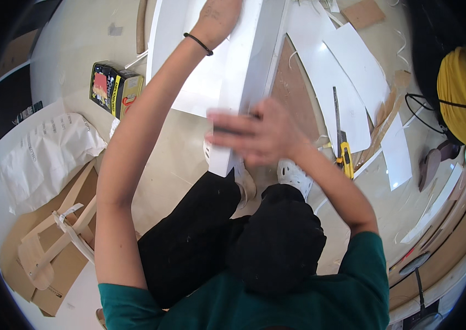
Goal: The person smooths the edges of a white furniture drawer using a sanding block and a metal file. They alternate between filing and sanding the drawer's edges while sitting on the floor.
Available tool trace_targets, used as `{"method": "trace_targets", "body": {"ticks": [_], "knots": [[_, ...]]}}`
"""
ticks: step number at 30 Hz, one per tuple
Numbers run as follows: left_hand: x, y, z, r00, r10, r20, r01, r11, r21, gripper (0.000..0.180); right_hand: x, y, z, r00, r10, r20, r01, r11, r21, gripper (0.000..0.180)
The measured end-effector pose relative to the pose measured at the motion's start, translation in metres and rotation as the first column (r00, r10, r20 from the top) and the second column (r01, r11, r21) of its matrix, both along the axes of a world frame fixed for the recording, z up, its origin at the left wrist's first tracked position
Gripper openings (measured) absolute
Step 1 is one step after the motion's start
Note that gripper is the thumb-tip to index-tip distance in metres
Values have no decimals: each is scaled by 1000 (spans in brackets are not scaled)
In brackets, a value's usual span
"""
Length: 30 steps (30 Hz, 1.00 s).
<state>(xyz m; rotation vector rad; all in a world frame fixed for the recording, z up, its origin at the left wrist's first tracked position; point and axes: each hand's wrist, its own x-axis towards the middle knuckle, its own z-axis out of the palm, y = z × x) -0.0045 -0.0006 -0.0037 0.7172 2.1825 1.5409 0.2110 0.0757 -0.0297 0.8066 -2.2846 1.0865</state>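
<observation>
A long white box-shaped piece (243,71) with a flat side face runs from the top edge down to my left knee, where its near end rests against my black trousers. My left hand (219,17) lies at the far part of this piece, with its fingers cut off by the picture's edge. Across the near part of the piece passes my right hand (263,132), smeared by motion. Dark patches show among its fingers, but whether they are an object or shadow is unclear. A wide white panel (197,82) lies beneath and to the left of the piece.
On the right are a yellow utility knife (345,157) with a long blade, white sheet offcuts (354,71) and a yellow bundle (461,96). To the left are a black-and-yellow box (113,88), a white plastic packet (48,159) and wooden hangers (59,225) on cardboard.
</observation>
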Motion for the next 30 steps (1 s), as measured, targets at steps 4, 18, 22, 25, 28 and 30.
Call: {"method": "trace_targets", "body": {"ticks": [4,18,22,25,28,30], "knots": [[-3,-4,6,1000,-23,-4,22,995,-99,64,-23,7,3,988,-150,41,154,982,-114,64],[106,-62,140,783,-588,-203,315,657,-685,27,11,41,-22,859,-466,213,499,669,-551,61],[122,-62,131,691,-685,-229,347,593,-727,18,37,29,-29,860,-386,335,509,708,-489,59],[115,-54,132,614,-763,-203,395,520,-757,11,45,23,-29,842,-358,403,533,663,-526,58],[112,-45,132,472,-835,-284,338,469,-816,7,48,18,-28,817,-302,492,564,601,-567,57],[109,-44,126,411,-830,-377,274,507,-817,6,50,14,-23,805,-259,535,569,595,-568,57]]}}
